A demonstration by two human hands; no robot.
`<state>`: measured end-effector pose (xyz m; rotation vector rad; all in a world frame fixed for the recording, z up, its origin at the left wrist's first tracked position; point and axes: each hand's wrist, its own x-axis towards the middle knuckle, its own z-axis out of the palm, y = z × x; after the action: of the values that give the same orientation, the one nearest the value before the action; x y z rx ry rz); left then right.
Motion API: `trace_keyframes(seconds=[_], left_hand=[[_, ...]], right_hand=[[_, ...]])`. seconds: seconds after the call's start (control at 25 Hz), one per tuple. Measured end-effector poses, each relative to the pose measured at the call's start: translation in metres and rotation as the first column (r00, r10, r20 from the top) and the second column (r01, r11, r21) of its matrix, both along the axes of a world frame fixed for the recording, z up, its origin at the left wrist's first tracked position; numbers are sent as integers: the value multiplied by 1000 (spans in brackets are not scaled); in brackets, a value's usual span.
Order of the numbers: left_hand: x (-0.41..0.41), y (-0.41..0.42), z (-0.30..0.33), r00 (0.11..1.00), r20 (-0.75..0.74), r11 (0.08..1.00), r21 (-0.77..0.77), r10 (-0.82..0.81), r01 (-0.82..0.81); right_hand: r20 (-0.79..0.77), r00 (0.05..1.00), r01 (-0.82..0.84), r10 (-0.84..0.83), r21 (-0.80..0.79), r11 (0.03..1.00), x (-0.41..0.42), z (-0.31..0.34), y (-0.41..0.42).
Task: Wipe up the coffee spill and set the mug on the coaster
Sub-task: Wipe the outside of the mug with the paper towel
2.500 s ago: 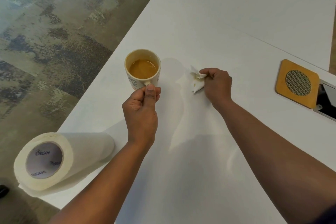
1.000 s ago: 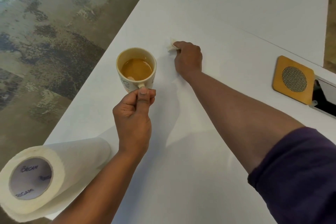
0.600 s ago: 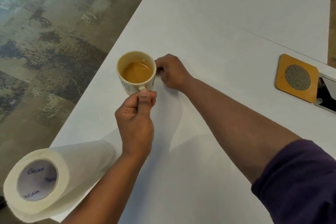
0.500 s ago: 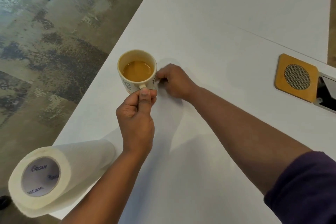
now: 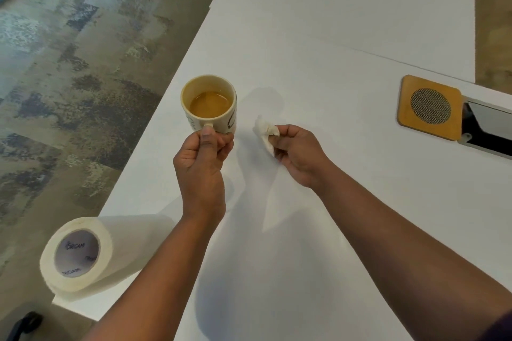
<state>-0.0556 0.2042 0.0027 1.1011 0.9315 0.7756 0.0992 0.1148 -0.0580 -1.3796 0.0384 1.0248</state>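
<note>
1. Head view. The white, flat-topped bench (image 5: 318, 44) fills the middle and right; patterned grey-brown carpet floor (image 5: 83, 63) lies to the left.
2. The left hand (image 5: 202, 163) holds the cream ceramic mug (image 5: 209, 104) by its handle, thumb on top of the handle, fingers curled beneath. Grip: closed on the handle.
3. The mug stands upright near the left edge of the bench and holds light brown coffee to roughly half depth. Dark lettering shows on its side, not legible. Whether its base touches the bench or is held just above it, cannot tell.
4. The right hand (image 5: 296, 152) pinches a crumpled white paper towel wad (image 5: 264, 131) between thumb and fingers. Grip: closed on the wad. The wad lies just right of the mug, apart from it, at or close to the bench surface.
5. The square wooden coaster with a round metal-mesh centre (image 5: 429, 106) lies flat at the right of the bench, well apart from the mug, with nothing on it.
6. A recessed hatch with a grey flap (image 5: 490, 130) sits just beside the right edge of the coaster.
7. A white paper towel roll (image 5: 91, 255) lies on its side at the near left corner of the bench, core end facing the camera.
8. No brown liquid is visible on the bench around mug or wad.
</note>
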Motion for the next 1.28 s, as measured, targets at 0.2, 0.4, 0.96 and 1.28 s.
trace_keyframes(seconds=[0.2,0.4,0.96,1.28], left_hand=[[1,-6,15,999,14,999,4,-38,38],[5,-10,23,997,51,998,-6,-56,57],[10,-12,33,996,-4,994,63,-88,88],[7,-18,29,994,17,993,58,-107,106]], right_hand=[[-210,972,101,-100,-8,995,-16,9,2],[-231,967,115,-104,37,993,-18,20,4],[-245,961,172,-127,169,971,-25,44,7],[-195,955,255,-222,162,953,-49,43,-1]])
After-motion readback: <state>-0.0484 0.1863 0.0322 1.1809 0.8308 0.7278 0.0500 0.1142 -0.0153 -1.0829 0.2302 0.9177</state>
